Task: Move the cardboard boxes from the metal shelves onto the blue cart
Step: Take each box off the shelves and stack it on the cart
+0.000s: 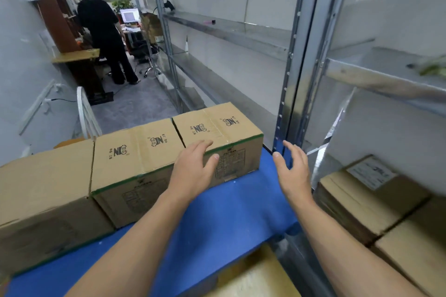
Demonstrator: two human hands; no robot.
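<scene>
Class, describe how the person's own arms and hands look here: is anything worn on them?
The left hand and right hand are bare, with no gloves and no rings seen. No sleeve, watch or band shows anywhere up to the picture's lower edge.

Matt brown cardboard boxes point(178, 149), smooth blue cart point(231, 214), shiny galvanized metal shelves point(231, 31).

The blue cart point(229, 212) has three cardboard boxes point(135, 152) lined up side by side along its far edge, running 9 to 1 o'clock (logos facing up). At 4 o'clock, the metal shelves point(376, 77) carry more stacked boxes point(362, 200) down low.
</scene>
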